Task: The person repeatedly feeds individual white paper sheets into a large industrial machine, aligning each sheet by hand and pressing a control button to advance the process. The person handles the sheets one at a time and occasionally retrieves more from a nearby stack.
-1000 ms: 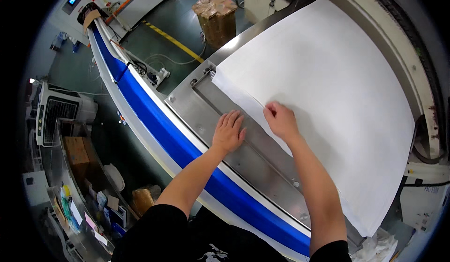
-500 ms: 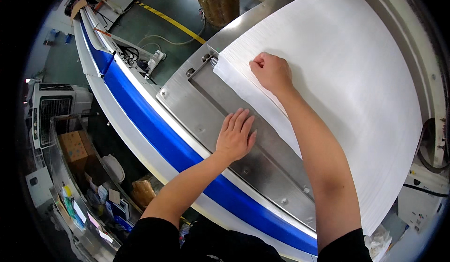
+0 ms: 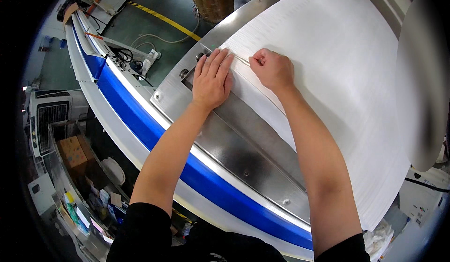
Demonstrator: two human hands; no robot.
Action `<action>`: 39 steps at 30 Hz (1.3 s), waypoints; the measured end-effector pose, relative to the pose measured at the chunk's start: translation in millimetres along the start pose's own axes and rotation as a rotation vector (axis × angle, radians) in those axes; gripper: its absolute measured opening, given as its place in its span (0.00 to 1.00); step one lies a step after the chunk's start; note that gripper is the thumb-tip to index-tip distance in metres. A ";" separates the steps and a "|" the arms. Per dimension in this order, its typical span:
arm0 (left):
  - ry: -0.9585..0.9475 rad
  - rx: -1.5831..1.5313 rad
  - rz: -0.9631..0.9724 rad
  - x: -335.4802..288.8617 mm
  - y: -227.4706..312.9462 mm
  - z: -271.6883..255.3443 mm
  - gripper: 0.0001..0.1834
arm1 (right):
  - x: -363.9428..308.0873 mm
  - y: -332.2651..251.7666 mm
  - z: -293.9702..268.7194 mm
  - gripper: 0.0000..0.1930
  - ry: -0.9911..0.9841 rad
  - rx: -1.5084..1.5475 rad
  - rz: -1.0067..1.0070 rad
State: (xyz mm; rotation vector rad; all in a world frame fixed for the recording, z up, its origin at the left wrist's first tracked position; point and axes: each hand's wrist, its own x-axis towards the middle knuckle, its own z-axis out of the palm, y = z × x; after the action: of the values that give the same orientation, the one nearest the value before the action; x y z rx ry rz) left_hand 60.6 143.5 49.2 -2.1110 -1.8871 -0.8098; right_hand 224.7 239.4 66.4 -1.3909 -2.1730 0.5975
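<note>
A large stack of thin white sheets (image 3: 347, 65), with many fine edges showing, covers the right side of a metal table (image 3: 220, 140). My right hand (image 3: 273, 70) is closed in a fist on the stack, close to its left edge; whatever is between the fingers is hidden. At the stack's far left corner lies my left hand (image 3: 213, 79), flat with the fingers stretched out and nearly together. Its fingertips touch the white edge, and the palm is over the metal. Between the two hands a pale fold or layer edge shows, and a white flap (image 3: 262, 107) hangs along the metal.
A blue and white rail (image 3: 140, 121) curves along the table's near side. Dark knobs (image 3: 184, 73) stick up by the stack's corner. A blurred grey rounded shape (image 3: 422, 84) fills the right edge. A brown wrapped drum (image 3: 211, 0) stands behind; a cluttered cart (image 3: 93, 187) is at left.
My left hand has moved up and left from the bare metal to the stack's corner. My right hand stays closed in nearly the same place. A blurred grey shape has come in at right.
</note>
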 end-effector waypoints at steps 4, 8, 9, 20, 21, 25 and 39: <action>0.016 0.006 -0.011 -2.3 0.6 0.1 0.25 | 0.5 0.2 0.3 0.09 0.008 -0.018 -0.004; 0.017 0.026 -0.040 -6.0 -1.2 -0.1 0.22 | 0.5 0.1 -0.7 0.09 -0.018 -0.029 0.028; 0.026 0.032 -0.042 -8.1 -1.4 -1.5 0.22 | 1.5 0.0 -1.2 0.09 -0.021 -0.033 0.031; -0.319 0.015 0.292 3.1 -37.0 -43.5 0.16 | -103.3 -27.9 -32.7 0.14 0.053 0.062 0.015; -0.383 -0.034 0.261 5.4 -35.6 -50.7 0.18 | -131.9 -22.6 -42.9 0.14 0.053 -0.042 0.092; -0.692 0.141 0.269 37.0 -14.6 -65.0 0.28 | -247.4 40.1 -104.9 0.15 0.021 -0.334 0.409; -0.840 0.671 0.429 46.8 -75.5 34.1 0.18 | -612.9 298.4 -389.9 0.31 0.000 -0.787 1.070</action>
State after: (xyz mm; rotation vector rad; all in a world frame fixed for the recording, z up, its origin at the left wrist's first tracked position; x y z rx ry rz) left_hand -1.3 212.8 29.2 -2.3617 -1.5129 0.8119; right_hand 895.0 -169.0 92.8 -2.9781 -1.5262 0.0103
